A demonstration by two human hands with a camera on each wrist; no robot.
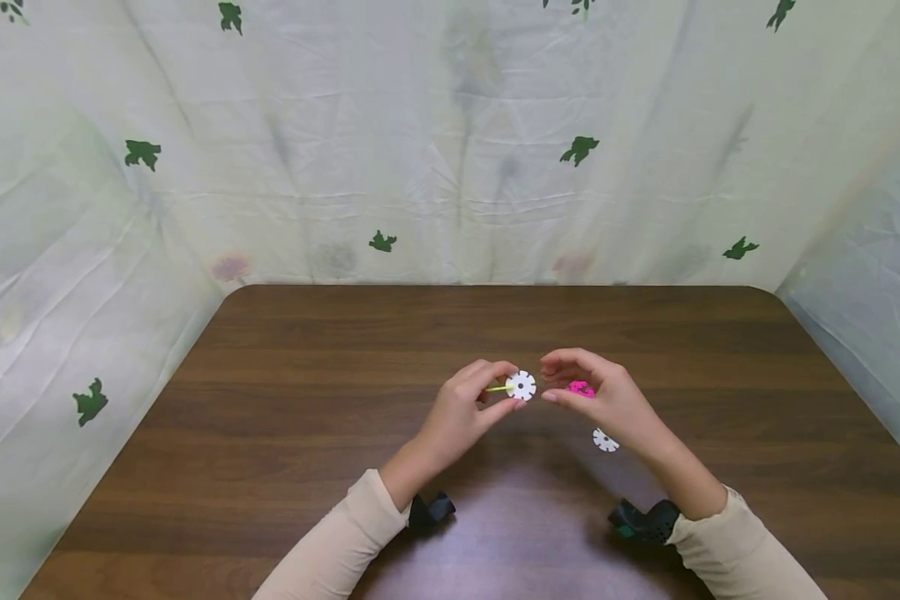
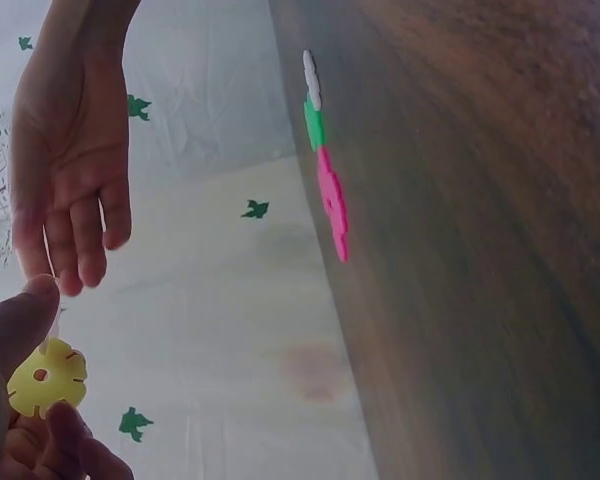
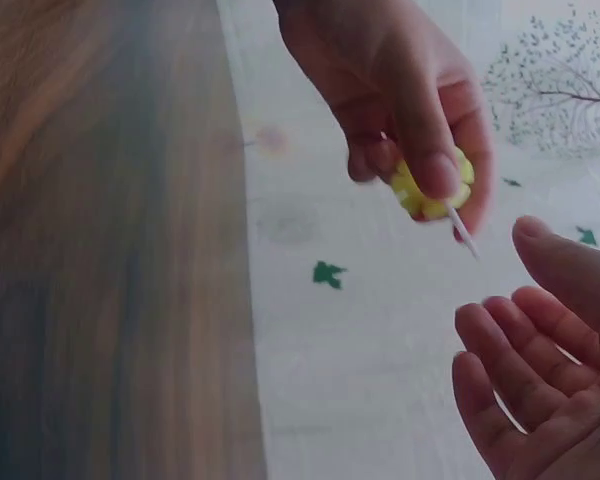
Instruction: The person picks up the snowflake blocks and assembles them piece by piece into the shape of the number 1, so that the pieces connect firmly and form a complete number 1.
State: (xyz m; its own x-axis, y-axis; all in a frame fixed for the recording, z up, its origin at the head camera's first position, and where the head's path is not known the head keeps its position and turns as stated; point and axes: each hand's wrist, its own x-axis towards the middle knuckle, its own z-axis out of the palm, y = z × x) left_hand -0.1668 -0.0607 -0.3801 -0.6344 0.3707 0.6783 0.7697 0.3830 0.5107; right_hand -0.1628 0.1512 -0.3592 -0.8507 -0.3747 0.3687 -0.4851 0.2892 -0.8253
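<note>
My left hand (image 1: 457, 408) pinches two notched plastic discs that are slotted together. One is a white disc (image 1: 521, 385), face-on in the head view. The other is a yellow disc (image 2: 47, 378), seen edge-on from above. My right hand (image 1: 607, 400) is held just to the right of the white disc, apart from it, with fingers (image 3: 515, 370) and thumb spread and nothing between them. Below the right hand lies a joined row of discs: a pink disc (image 2: 332, 203), a green disc (image 2: 314, 124) and another white disc (image 1: 606, 440). The right hand hides the green disc from the head camera.
A brown wooden table (image 1: 330, 333) spans the space under both hands. Behind it hangs a pale curtain (image 1: 435, 167) with green leaf shapes, which also closes off both sides. Dark camera straps (image 1: 645, 521) sit at both wrists.
</note>
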